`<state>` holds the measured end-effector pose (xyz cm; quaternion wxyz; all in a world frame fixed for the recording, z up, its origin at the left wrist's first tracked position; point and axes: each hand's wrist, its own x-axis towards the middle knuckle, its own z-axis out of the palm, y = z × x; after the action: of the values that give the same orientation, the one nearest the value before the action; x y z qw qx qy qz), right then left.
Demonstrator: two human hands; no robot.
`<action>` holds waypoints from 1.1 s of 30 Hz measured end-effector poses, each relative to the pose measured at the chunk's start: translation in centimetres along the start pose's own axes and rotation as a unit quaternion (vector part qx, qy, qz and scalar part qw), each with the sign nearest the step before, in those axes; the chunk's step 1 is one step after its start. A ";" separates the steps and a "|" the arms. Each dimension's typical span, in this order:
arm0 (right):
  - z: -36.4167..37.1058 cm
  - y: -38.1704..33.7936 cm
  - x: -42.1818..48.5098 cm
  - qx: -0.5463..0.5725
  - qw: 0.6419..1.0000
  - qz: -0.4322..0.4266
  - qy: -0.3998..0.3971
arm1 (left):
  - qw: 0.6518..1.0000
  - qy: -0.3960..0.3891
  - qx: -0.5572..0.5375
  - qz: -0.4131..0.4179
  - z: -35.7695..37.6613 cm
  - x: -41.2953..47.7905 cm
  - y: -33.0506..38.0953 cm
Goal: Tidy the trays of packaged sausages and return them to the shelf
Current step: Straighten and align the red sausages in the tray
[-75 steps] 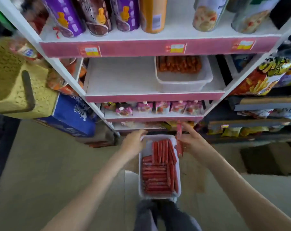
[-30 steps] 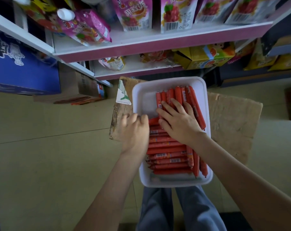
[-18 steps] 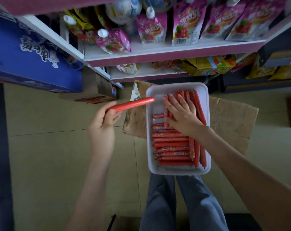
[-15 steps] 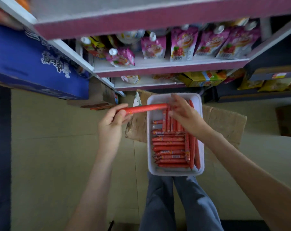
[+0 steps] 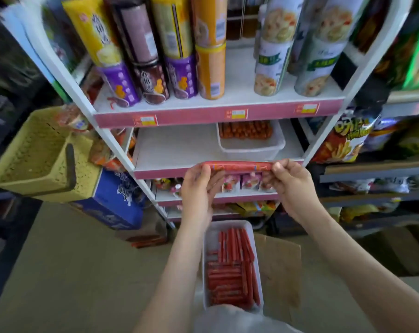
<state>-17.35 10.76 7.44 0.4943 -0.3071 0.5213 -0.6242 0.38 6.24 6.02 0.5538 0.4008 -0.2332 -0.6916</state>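
Note:
A single red packaged sausage (image 5: pixel 239 166) is held level in front of the middle shelf. My left hand (image 5: pixel 200 188) pinches its left end and my right hand (image 5: pixel 291 182) pinches its right end. Below them a white tray (image 5: pixel 209 231) full of red sausages (image 5: pixel 230 267) rests on a piece of cardboard on the floor, near my knees. A second white tray (image 5: pixel 251 150) holding sausages stands on the right side of the middle shelf (image 5: pixel 177 147).
Tall snack tubes (image 5: pixel 208 68) fill the shelf above. Small pink packets (image 5: pixel 247 182) line the shelf below. A yellow basket (image 5: pixel 35 155) hangs at the left over a blue box (image 5: pixel 117 200). Chip bags (image 5: pixel 343 138) crowd the right rack. The cardboard (image 5: pixel 278 267) lies on the floor.
My left hand lifted one sausage out of the floor tray. My right hand left the tray and took its other end. Both hands rose to the middle shelf's height, and the view tilted up.

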 end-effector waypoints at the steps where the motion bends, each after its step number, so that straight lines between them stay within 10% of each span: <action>1: 0.5 -1.1 -0.1 0.015 1.000 -0.008 0.011 | 1.000 -0.011 -0.007 0.016 1.3 -0.5 0.8; 9: 2.9 -4.3 -0.9 -0.101 0.993 -0.052 -0.034 | 0.974 -0.152 0.067 0.151 7.1 -3.1 4.7; 16: 4.9 -10.1 -3.3 -0.190 0.936 -0.282 -0.086 | 0.789 -0.131 0.430 0.419 7.5 -2.8 5.2; 23: 4.5 -11.2 -2.6 -0.156 0.927 -0.337 -0.051 | 0.722 -0.179 0.491 0.454 8.6 -2.4 5.7; 28: 1.8 -9.9 -0.2 0.067 0.971 -0.227 -0.008 | 0.770 -0.210 0.508 0.324 7.8 -1.7 7.4; 33: 0.7 -8.7 1.3 0.196 0.969 -0.147 -0.018 | 0.906 -0.234 0.249 0.251 7.9 -3.3 8.6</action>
<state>-19.73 9.02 15.76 0.4571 -0.2889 0.3284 -0.7745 -0.86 6.07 18.13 0.5212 0.2807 -0.6134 -0.5228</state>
